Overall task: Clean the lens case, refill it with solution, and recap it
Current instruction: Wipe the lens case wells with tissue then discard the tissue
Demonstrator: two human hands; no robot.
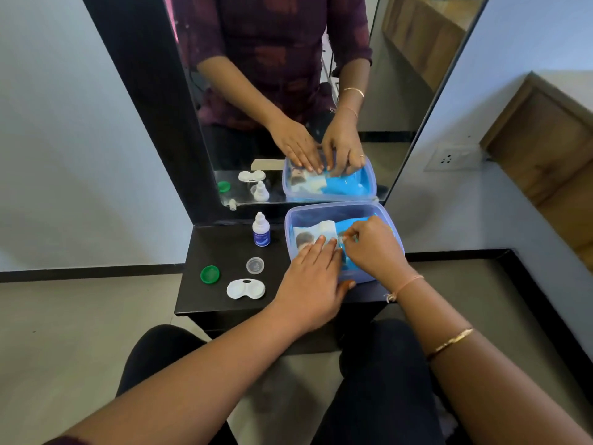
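The white lens case [245, 289] lies uncapped on the black shelf [224, 245], with its green cap [210, 274] to the left and its clear cap [255, 265] just behind it. A small white solution bottle [261, 234] with a blue label stands upright further back. My left hand [313, 277] lies flat, pressing on a blue wipes pack [324, 234] inside a translucent blue plastic box [390, 229]. My right hand [372, 248] pinches something small and white at the pack's opening; I cannot tell exactly what.
A tall black-framed mirror [154, 107] rises right behind the shelf and reflects the hands and objects. White walls flank it, with a wall socket [449, 159] to the right. My knees in dark trousers sit below the shelf's front edge.
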